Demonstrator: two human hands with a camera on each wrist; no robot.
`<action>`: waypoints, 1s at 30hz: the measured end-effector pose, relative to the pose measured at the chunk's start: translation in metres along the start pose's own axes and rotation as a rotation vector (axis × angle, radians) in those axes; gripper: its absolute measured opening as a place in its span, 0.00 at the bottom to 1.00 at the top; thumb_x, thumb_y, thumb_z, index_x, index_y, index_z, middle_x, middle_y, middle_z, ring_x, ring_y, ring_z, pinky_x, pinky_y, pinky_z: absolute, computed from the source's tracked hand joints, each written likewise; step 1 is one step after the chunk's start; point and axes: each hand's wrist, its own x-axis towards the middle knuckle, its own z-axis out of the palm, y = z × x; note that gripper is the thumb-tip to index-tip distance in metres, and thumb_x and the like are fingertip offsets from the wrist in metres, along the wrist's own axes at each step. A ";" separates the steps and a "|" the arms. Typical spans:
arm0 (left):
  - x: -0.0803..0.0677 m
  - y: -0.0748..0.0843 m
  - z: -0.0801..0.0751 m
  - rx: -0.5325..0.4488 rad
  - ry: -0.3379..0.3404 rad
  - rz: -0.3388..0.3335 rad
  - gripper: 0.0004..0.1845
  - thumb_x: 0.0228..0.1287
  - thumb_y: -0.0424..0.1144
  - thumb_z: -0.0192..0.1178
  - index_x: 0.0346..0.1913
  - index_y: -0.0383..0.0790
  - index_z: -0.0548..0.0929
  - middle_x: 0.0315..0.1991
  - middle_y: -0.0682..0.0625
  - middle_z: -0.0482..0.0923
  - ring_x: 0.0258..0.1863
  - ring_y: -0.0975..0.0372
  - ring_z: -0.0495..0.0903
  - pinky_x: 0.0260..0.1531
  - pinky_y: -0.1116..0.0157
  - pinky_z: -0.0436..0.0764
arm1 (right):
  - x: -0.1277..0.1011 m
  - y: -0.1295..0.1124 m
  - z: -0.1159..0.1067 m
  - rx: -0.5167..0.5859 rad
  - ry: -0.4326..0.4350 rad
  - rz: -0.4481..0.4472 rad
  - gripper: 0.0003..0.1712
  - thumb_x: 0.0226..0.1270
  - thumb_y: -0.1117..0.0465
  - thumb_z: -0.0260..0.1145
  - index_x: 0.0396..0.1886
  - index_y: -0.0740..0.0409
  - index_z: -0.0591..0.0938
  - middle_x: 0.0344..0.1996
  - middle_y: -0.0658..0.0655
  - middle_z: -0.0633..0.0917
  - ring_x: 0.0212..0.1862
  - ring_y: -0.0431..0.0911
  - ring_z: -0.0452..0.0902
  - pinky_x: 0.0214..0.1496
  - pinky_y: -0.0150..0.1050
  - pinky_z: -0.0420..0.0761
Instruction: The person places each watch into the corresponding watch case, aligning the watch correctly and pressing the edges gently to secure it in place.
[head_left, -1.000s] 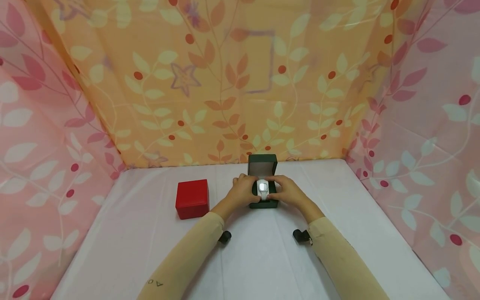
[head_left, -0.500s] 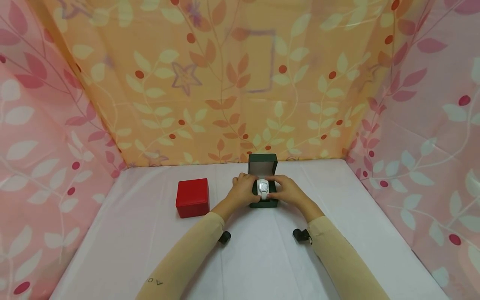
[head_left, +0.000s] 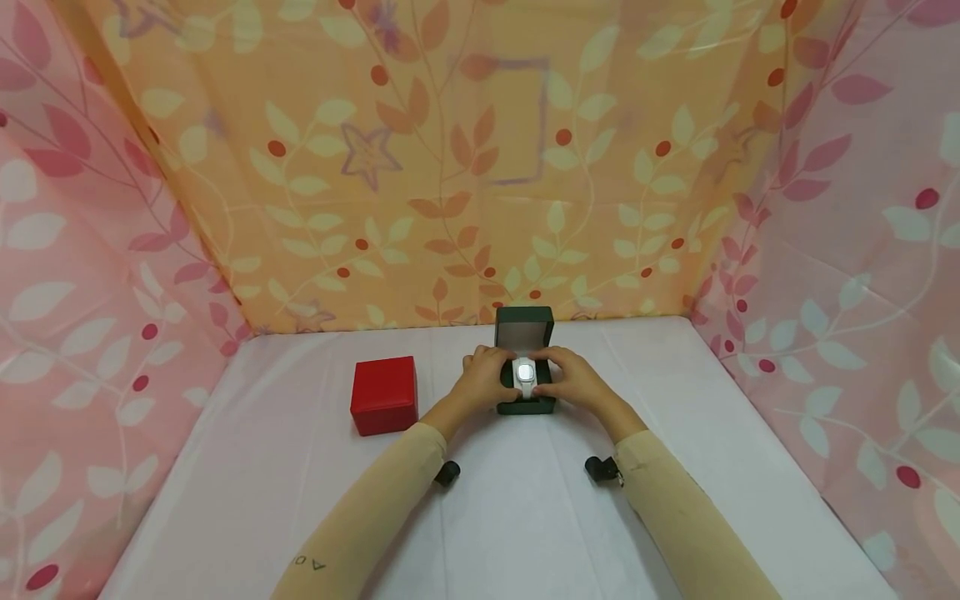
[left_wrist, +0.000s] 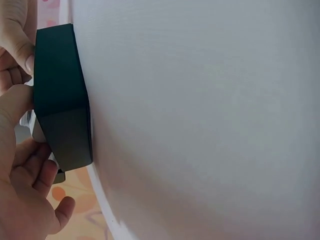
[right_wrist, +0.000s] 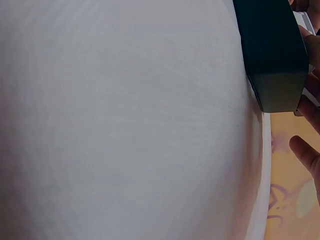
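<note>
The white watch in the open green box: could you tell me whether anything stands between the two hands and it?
Nothing visible does. The left hand and right hand already flank the white watch in the green box, fingers at it. The red box sits apart, to the left.

red box, white table; leaf-print curtains

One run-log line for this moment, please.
left hand: holds white watch | right hand: holds watch | watch: in open green box | red box: closed, left of it | table: white
</note>
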 end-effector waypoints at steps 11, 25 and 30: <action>0.001 -0.005 0.000 0.005 -0.023 0.016 0.36 0.56 0.54 0.76 0.67 0.47 0.79 0.64 0.51 0.79 0.63 0.53 0.68 0.59 0.49 0.65 | -0.001 -0.001 -0.003 -0.014 -0.015 0.001 0.38 0.55 0.53 0.82 0.66 0.53 0.80 0.64 0.58 0.81 0.70 0.60 0.70 0.72 0.61 0.67; 0.000 -0.005 -0.004 -0.002 -0.023 0.020 0.37 0.57 0.56 0.75 0.68 0.46 0.78 0.64 0.50 0.80 0.62 0.52 0.69 0.58 0.48 0.64 | 0.000 -0.005 -0.007 -0.034 -0.040 -0.001 0.37 0.58 0.54 0.80 0.68 0.52 0.79 0.66 0.58 0.80 0.71 0.59 0.70 0.73 0.61 0.67; -0.003 -0.006 -0.008 -0.038 -0.019 0.015 0.38 0.57 0.56 0.76 0.68 0.45 0.78 0.64 0.49 0.80 0.60 0.52 0.70 0.57 0.49 0.64 | -0.003 -0.009 -0.012 -0.027 -0.033 0.006 0.39 0.58 0.53 0.80 0.69 0.51 0.78 0.67 0.58 0.79 0.72 0.59 0.69 0.73 0.61 0.67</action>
